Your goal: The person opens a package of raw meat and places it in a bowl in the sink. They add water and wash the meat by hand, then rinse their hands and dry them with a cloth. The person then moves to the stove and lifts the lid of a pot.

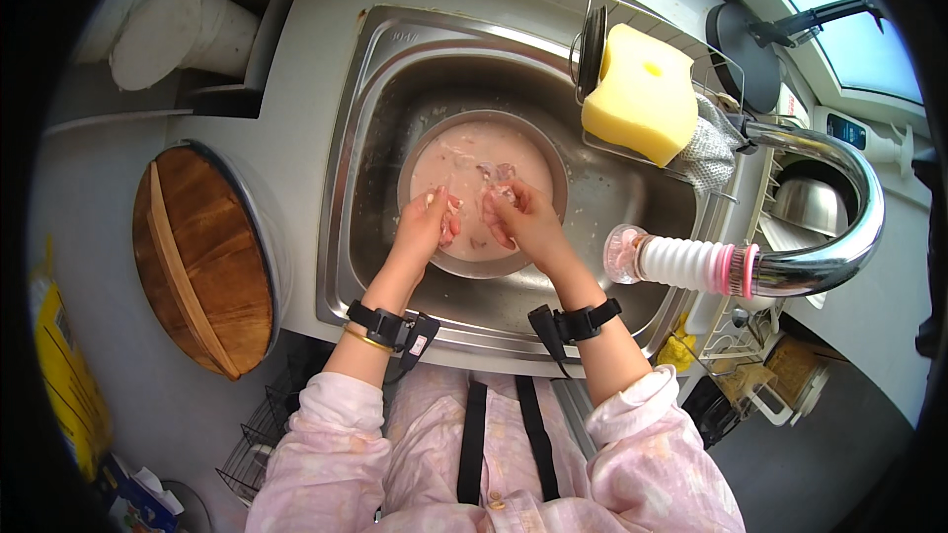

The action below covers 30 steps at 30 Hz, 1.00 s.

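Observation:
A round metal basin [559,176] stands in the stainless steel sink, filled with cloudy pinkish liquid [474,144]. Over its near left side, my left hand [428,226] has its fingers curled around wet, pale pink pieces that look like raw meat. My right hand [524,216] grips a similar glistening piece [503,194] over the right half of the basin. Between and just beyond the hands, several pinkish pieces [498,171] break the surface. Most of what each hand holds is hidden by fingers.
The chrome faucet [852,259] with its white flexible spout [678,263] reaches in from the right. A wire rack holds a yellow sponge [641,92] over the sink's [622,196] far right corner. Left of the sink is a wooden lid [211,259]; a dish rack [770,226] stands right.

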Each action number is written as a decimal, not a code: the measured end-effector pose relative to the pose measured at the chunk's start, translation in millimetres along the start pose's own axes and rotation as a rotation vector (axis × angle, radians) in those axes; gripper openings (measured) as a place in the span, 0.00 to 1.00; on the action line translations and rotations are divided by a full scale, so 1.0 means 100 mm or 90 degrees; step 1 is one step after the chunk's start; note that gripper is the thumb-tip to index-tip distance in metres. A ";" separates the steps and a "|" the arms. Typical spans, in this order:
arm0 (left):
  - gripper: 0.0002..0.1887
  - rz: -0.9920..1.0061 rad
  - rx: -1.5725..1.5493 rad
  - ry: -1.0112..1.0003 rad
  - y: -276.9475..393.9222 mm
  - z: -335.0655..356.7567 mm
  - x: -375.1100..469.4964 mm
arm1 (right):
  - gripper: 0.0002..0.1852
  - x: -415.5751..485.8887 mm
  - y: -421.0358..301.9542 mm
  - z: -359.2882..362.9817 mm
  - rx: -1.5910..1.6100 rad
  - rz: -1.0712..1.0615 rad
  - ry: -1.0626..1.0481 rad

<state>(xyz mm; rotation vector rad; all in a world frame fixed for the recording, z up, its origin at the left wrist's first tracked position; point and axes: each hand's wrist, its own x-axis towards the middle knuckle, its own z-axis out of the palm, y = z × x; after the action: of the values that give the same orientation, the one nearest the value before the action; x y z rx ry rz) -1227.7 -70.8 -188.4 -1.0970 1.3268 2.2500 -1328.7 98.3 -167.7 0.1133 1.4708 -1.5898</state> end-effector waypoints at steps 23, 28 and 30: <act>0.28 0.116 0.462 0.218 -0.22 0.26 0.49 | 0.24 0.55 0.28 -0.06 -0.081 0.248 0.227; 0.21 0.231 0.499 0.279 -0.05 0.21 0.34 | 0.16 0.45 0.43 0.05 -0.417 -0.034 0.241; 0.23 0.200 0.405 0.262 -0.03 0.19 0.34 | 0.11 0.39 0.48 0.08 -0.462 -0.131 0.217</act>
<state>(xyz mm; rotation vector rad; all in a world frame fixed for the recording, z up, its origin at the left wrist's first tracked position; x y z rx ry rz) -1257.2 -57.1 -209.5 -1.1893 2.3065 1.5979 -1314.9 78.2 -224.9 -0.2011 2.3037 -1.1296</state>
